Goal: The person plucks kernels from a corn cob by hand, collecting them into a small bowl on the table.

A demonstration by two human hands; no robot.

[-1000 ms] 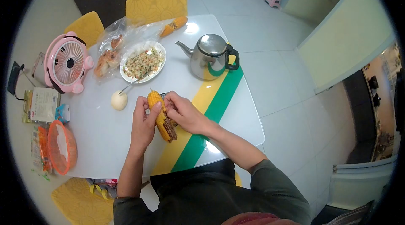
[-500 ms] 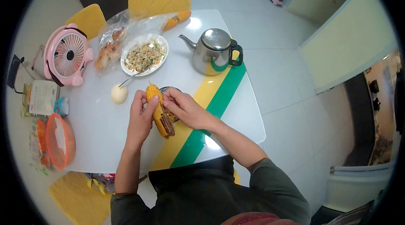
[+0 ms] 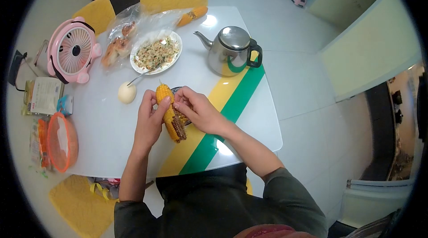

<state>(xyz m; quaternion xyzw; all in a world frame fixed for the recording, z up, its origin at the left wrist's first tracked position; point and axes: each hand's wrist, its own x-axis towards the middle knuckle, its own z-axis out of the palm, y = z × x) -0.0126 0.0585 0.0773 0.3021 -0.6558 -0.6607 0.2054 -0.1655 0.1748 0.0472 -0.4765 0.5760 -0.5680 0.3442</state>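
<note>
A partly stripped corn cob (image 3: 171, 120) is held above the tabletop (image 3: 102, 140), nearer its near edge than its far edge. The left hand (image 3: 150, 120) has a closed grip on the cob's upper part, thumb laid along the front. The right hand (image 3: 199, 111) keeps a narrow grip at the cob's right side, thumb and fingertips close together; whether a kernel is pinched there cannot be told. Brownish, bare rows show toward the cob's lower end, which points at the near edge. Partly hidden behind the cob and right hand is a dark-patterned bowl (image 3: 175, 89) with yellow kernels.

A steel kettle (image 3: 229, 53) stands toward the far right corner, its black handle facing the right edge. Left of it, an oval plate (image 3: 177, 44) holds fried rice (image 3: 155, 55). A second corn cob (image 3: 193, 16) lies by the far edge. A pink fan (image 3: 76, 50) stands along the left edge, and an orange basket (image 3: 74, 149) sits by the near left corner.
</note>
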